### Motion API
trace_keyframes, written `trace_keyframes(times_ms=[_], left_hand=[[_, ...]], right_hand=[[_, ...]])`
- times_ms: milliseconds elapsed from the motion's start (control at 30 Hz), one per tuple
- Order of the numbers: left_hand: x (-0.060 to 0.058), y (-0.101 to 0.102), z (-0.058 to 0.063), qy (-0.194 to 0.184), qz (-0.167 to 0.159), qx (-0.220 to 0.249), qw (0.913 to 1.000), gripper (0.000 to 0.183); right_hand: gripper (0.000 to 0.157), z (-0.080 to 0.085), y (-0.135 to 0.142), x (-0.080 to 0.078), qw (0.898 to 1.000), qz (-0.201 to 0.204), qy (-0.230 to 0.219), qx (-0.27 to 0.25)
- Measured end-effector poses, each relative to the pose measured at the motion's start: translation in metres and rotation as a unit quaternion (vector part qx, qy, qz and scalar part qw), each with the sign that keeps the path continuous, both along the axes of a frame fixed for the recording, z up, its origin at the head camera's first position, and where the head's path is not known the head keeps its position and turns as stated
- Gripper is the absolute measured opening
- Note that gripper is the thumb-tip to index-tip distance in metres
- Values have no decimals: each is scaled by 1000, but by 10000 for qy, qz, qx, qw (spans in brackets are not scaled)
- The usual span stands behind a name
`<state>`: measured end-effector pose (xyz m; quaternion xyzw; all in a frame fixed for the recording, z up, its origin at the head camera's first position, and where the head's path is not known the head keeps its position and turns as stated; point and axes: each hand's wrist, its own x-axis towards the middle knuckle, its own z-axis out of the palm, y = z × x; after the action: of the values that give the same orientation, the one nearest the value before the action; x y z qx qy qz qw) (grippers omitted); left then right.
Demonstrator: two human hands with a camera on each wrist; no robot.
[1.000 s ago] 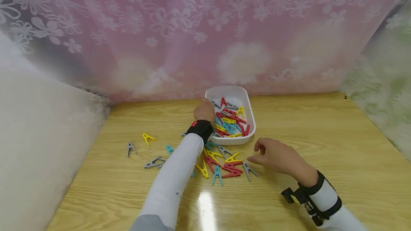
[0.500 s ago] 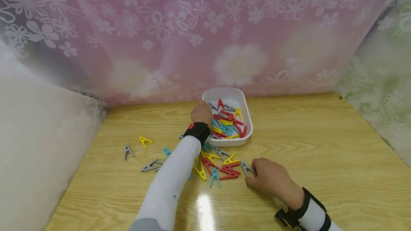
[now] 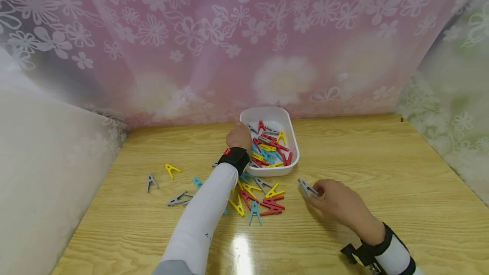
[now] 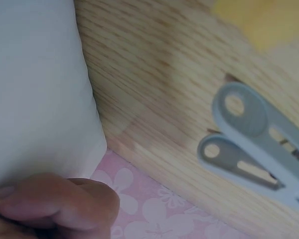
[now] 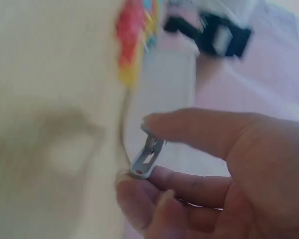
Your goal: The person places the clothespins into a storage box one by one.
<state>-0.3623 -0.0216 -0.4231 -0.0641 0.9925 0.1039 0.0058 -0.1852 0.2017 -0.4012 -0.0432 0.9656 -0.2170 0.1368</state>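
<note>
Several red, yellow, blue and grey clothespins lie inside a white plastic tub at the back of the table. My left hand holds the tub's left rim. In the left wrist view its curled fingers show at the rim, beside the tub's white wall. My right hand pinches a grey clothespin to the right of the loose pile. The right wrist view shows that clothespin between thumb and fingers, above its shadow on the table.
Loose clothespins are spread in front of the tub, partly behind my left forearm. Farther left lie a yellow clothespin and grey ones. A pink flowered cloth hangs along the table's back edge.
My right hand has come down to the grey clothespin at the pile's right edge, pinched it and drawn it up and rightward. My left hand has stayed on the tub's rim.
</note>
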Motion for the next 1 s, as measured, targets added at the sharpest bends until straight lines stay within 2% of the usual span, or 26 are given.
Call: trace_keyframes(times_ms=[100,233,433,567,767,1000], left_hand=[[0,-2,0,43,34,58,10000,39],[0,-3,2,94,112,104,9998,38],[-2,-2,0,85,217,244,9994,35],[-4,-1,-2,33,245,293,9993,37],[-4,-1,-4,65,281,212,9994,39],[-3,0,-2,184,244,-16,9995,42]], right_hand=[[41,8,24,-5,9997,-105,219,-71],[50,10,49,-11,9983,-112,566,-115],[59,10,61,-20,9957,-151,890,-198],[57,16,52,-31,9919,-143,1246,-195],[50,24,18,-59,9846,-19,1749,-88],[48,28,-21,-96,9807,310,1923,-143]])
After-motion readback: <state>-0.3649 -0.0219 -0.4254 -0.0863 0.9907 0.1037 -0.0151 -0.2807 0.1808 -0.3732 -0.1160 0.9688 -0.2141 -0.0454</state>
